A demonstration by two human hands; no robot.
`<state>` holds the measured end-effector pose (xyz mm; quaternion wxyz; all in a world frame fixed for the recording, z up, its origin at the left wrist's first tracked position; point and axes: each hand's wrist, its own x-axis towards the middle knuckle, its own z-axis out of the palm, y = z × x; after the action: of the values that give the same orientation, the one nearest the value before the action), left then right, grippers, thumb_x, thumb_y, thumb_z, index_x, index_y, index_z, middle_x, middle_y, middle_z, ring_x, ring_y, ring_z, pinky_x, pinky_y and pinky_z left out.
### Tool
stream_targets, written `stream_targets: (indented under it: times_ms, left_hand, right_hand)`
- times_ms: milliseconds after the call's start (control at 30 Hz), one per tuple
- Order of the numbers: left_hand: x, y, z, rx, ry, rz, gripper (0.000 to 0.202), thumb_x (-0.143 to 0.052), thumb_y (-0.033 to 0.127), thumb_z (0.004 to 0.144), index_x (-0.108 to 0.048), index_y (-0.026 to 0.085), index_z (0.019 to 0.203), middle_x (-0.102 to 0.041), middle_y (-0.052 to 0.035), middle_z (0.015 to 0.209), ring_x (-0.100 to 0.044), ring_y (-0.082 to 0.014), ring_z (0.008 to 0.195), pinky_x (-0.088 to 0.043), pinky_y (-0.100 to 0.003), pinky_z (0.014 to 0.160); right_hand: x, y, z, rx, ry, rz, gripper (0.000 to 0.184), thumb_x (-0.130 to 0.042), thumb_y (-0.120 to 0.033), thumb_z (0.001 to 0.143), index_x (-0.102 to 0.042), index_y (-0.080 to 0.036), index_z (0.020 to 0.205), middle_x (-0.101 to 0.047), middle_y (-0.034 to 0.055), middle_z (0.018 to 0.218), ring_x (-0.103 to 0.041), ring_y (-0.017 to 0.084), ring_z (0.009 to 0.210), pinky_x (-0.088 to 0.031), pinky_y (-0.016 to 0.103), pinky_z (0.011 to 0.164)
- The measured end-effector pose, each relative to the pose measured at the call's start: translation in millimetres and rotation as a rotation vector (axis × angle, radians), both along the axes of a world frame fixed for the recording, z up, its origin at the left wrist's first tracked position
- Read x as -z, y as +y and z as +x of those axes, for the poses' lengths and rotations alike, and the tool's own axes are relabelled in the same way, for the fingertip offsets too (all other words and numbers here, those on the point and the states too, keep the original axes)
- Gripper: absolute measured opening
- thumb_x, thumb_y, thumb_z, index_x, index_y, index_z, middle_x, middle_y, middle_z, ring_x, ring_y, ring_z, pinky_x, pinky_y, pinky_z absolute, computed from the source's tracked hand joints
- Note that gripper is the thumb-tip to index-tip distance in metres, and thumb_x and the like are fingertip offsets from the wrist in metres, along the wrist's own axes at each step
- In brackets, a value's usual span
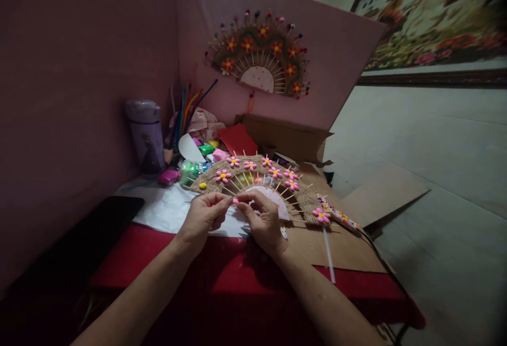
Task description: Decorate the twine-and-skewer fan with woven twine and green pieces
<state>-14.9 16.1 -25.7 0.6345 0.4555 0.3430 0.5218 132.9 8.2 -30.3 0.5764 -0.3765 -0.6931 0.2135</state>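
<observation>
A fan-shaped craft of jute weave and wooden sticks (304, 197) lies on the table, dotted with several pink clay flowers with yellow centres. Just in front of it my left hand (204, 215) and my right hand (262, 220) meet fingertip to fingertip. Both are pinched on a small pink piece of clay (236, 200) held between them. A single yellow clay dot (202, 185) sits on the weave's left end.
A red cloth (222, 267) covers the table, with white paper (166, 208), cardboard (336, 245), a white stick (328, 253) and a dark phone (114, 214). Behind stand a purple bottle (146, 134), clay packets (198, 164), pipe cleaners (186, 108). A finished fan (259, 55) hangs on the pink wall.
</observation>
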Motion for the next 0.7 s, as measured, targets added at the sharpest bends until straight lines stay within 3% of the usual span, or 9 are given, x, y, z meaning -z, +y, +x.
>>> stream_targets:
  times_ms: [300, 600, 700]
  left_hand:
    - [2.6, 0.8, -1.3, 0.067, -0.053, -0.036, 0.036, -0.075, 0.044, 0.066, -0.053, 0.014, 0.066, -0.034, 0.0096, 0.042, -0.023, -0.0017, 0.035, -0.012, -0.016, 0.035]
    - [0.8, -1.0, 0.1, 0.021, -0.007, -0.035, 0.036, -0.077, 0.043, 0.063, -0.056, 0.013, 0.066, -0.036, 0.0091, 0.042, -0.025, -0.0014, 0.036, -0.014, -0.015, 0.035]
    - [-3.5, 0.0, -2.0, -0.135, -0.079, -0.048, 0.035, -0.075, 0.043, 0.064, -0.058, 0.013, 0.071, -0.030, 0.0111, 0.042, -0.021, -0.0010, 0.034, -0.011, -0.015, 0.034]
  right_hand:
    - [4.8, 4.8, -1.1, -0.036, 0.102, -0.047, 0.004, -0.066, -0.023, 0.078, -0.067, -0.019, 0.077, -0.064, 0.0020, 0.075, -0.057, 0.014, 0.069, -0.045, 0.025, 0.061]
    - [4.4, 3.5, -1.5, -0.011, 0.059, -0.070, 0.009, -0.066, -0.028, 0.078, -0.067, -0.019, 0.077, -0.065, 0.0027, 0.075, -0.058, 0.014, 0.068, -0.047, 0.026, 0.061]
    - [3.6, 8.5, -1.1, -0.012, 0.125, -0.116, 0.011, -0.068, -0.029, 0.076, -0.066, -0.018, 0.077, -0.064, 0.0017, 0.074, -0.058, 0.013, 0.064, -0.046, 0.024, 0.055]
